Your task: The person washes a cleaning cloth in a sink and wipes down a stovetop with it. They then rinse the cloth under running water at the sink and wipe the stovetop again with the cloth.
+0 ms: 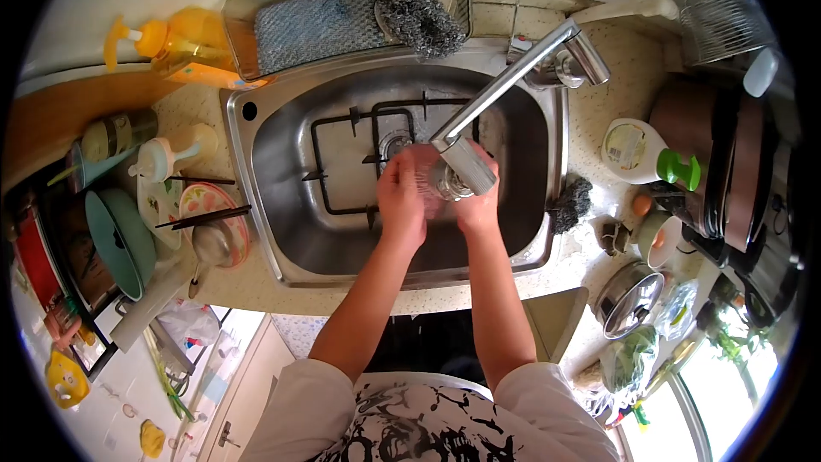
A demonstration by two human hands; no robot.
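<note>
Both hands are under the spout of the chrome faucet (505, 81), over the steel sink (291, 231). My left hand (402, 197) is on the left of the spout, its fingers smeared and partly in the spray. On the right, my right hand (481, 195) is partly covered by the spout head. Running water blurs the space between the hands, and whether they hold anything cannot be made out. A black metal stove grate (321, 175) lies in the sink, beneath and to the left of the hands.
Behind the sink stands a rack (342, 60) with a grey cloth and steel wool (419, 17). Bowls and chopsticks (205, 217) are at the left. At the right are a white bottle (631, 151), dark steel wool (571, 204) and a pot lid (629, 299).
</note>
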